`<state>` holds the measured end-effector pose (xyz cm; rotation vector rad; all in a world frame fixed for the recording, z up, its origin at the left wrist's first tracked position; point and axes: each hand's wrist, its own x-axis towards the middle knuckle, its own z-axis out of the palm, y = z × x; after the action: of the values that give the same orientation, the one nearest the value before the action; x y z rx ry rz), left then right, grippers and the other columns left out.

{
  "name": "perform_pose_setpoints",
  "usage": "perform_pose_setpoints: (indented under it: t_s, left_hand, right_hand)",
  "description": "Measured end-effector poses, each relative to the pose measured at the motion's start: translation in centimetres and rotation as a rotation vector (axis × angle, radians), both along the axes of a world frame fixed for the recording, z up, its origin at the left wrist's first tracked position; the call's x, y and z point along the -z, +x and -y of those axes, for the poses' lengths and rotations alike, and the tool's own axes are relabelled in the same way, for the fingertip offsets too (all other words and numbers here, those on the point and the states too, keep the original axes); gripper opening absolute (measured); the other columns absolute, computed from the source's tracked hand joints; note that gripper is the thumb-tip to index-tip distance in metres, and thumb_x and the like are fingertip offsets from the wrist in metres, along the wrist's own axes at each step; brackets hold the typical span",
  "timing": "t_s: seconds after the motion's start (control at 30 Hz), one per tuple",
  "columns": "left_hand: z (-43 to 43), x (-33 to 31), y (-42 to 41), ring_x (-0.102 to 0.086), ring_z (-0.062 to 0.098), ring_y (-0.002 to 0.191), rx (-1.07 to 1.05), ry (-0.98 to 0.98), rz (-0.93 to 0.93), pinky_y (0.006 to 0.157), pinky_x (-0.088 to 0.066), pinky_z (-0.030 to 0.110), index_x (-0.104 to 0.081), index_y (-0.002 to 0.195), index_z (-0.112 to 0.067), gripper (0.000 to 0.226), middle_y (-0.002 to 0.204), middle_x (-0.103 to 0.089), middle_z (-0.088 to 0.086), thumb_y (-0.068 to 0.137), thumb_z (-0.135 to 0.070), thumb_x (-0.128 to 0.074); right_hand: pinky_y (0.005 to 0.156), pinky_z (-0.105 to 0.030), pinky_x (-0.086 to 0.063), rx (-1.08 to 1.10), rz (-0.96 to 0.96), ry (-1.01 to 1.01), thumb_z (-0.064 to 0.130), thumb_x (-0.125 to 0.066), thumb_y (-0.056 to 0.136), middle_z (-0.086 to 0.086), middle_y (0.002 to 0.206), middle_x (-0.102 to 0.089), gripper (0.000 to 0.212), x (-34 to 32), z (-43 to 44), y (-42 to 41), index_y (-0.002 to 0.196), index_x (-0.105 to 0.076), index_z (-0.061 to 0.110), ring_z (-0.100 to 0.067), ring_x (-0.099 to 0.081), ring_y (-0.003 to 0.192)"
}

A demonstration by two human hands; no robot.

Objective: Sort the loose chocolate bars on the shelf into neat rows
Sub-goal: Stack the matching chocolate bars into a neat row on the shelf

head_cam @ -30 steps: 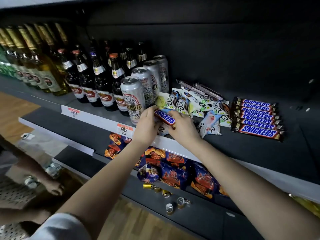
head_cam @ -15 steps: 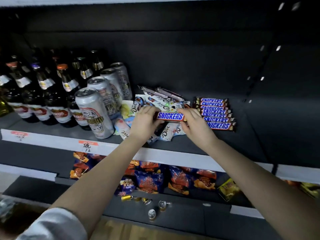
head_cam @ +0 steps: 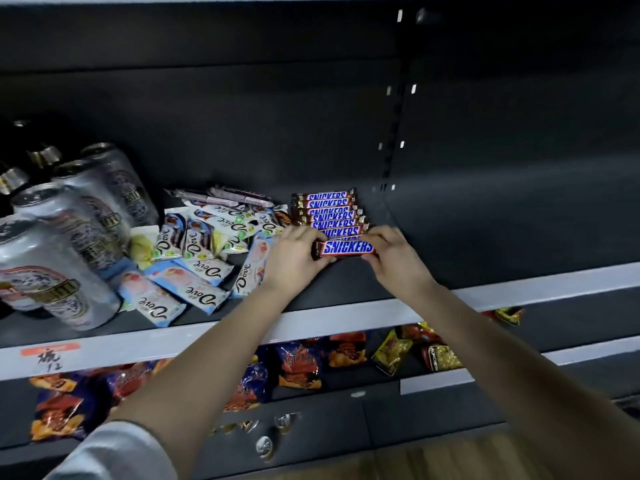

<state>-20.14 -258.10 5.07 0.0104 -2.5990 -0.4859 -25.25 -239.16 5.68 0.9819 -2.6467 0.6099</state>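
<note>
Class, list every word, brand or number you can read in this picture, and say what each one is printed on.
"SNICKERS": the held bar, gripped by the left hand and right hand, and the row of bars behind it.
"Dove": the loose pale wrappers.
"12": handwritten on the shelf-edge label.
Unreadable: the beer cans and lower-shelf snack bags, too blurred.

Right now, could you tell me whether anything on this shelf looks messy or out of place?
The Dove packets lie jumbled between the beer cans and the Snickers row, overlapping at all angles. The Snickers row is straight; the left hand and right hand grip one Snickers bar at its front.
</note>
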Motion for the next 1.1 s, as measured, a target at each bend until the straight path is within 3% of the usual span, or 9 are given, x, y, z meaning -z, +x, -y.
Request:
perform_pose_setpoints:
  t_s: [0.23,0.4,0.63,1.1]
  left_hand:
    - [-0.7,1.8,-0.4,-0.053,0.026,0.099,-0.007,-0.008,-0.022,0.081,-0.048,0.038,-0.064,0.092,-0.012,0.036,0.103,-0.058,0.005,0.068,-0.034,-0.077]
    - [-0.8,2.0,-0.5,-0.045,0.022,0.106,-0.065,0.041,0.002,0.087,-0.041,0.032,-0.056,0.09,-0.013,0.035,0.113,-0.051,0.002,0.067,-0.035,-0.071]
    - [-0.6,2.0,-0.6,-0.037,0.022,0.118,-0.062,0.092,0.072,0.096,-0.035,0.034,-0.053,0.095,-0.013,0.035,0.127,-0.044,0.001,0.069,-0.031,-0.067]
    - [-0.6,2.0,-0.9,-0.036,0.021,0.118,-0.068,0.079,0.062,0.097,-0.034,0.033,-0.052,0.095,-0.014,0.034,0.128,-0.043,0.001,0.069,-0.03,-0.066]
  right_hand:
    - [0.092,-0.036,-0.044,0.039,-0.012,0.015,0.01,-0.062,0.086,-0.01,0.116,-0.056,0.033,1.3,-0.3,-0.4,0.118,-0.06,0.007,-0.028,-0.048,0.109]
    - [0.08,-0.046,-0.053,0.028,-0.078,-0.013,0.008,-0.075,0.073,-0.013,0.101,-0.063,0.033,1.7,0.2,-0.7,0.105,-0.067,0.006,-0.035,-0.055,0.099]
    - [0.08,-0.046,-0.051,0.036,-0.095,-0.032,0.011,-0.072,0.077,-0.013,0.105,-0.058,0.032,1.8,0.6,-0.8,0.108,-0.065,0.009,-0.034,-0.052,0.1]
    - [0.078,-0.044,-0.049,0.066,-0.116,-0.087,0.013,-0.077,0.072,-0.011,0.099,-0.058,0.034,2.1,0.6,-1.2,0.106,-0.069,0.014,-0.034,-0.052,0.095]
